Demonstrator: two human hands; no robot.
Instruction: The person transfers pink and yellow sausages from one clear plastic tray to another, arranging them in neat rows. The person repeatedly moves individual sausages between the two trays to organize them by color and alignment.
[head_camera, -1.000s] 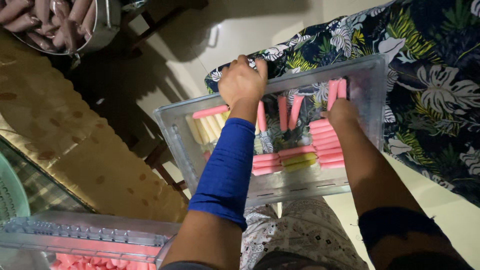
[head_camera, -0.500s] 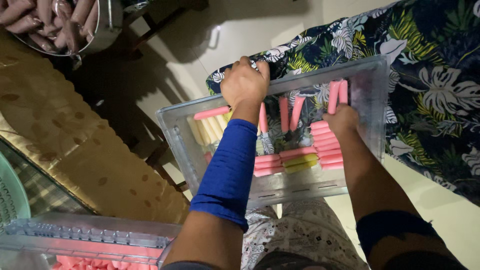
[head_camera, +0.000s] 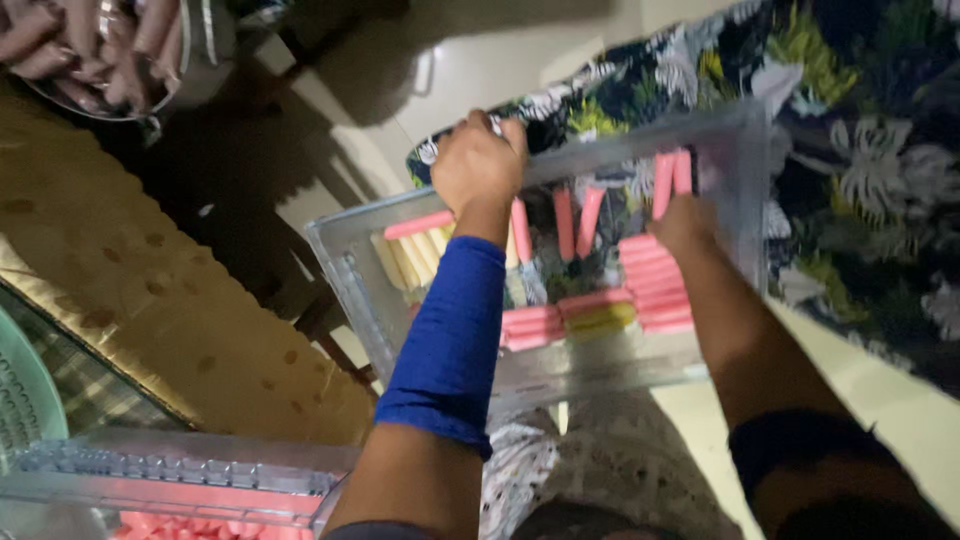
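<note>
Several pink sticks already in clear bin | left hand fingers clamped on rim | right hand inside, fingers' state unclear | second bin still holds pink pieces

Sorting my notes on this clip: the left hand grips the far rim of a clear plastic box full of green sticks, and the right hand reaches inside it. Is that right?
Not quite. The head view shows the sticks in the clear plastic box are mostly pink, with a few pale yellow, not green. The left hand does grip the far rim, and the right hand is inside.

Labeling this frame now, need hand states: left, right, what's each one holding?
Left hand: closed on the far rim of the clear plastic container.
Right hand: inside the container among the pink sticks; grip cannot be told.
</note>
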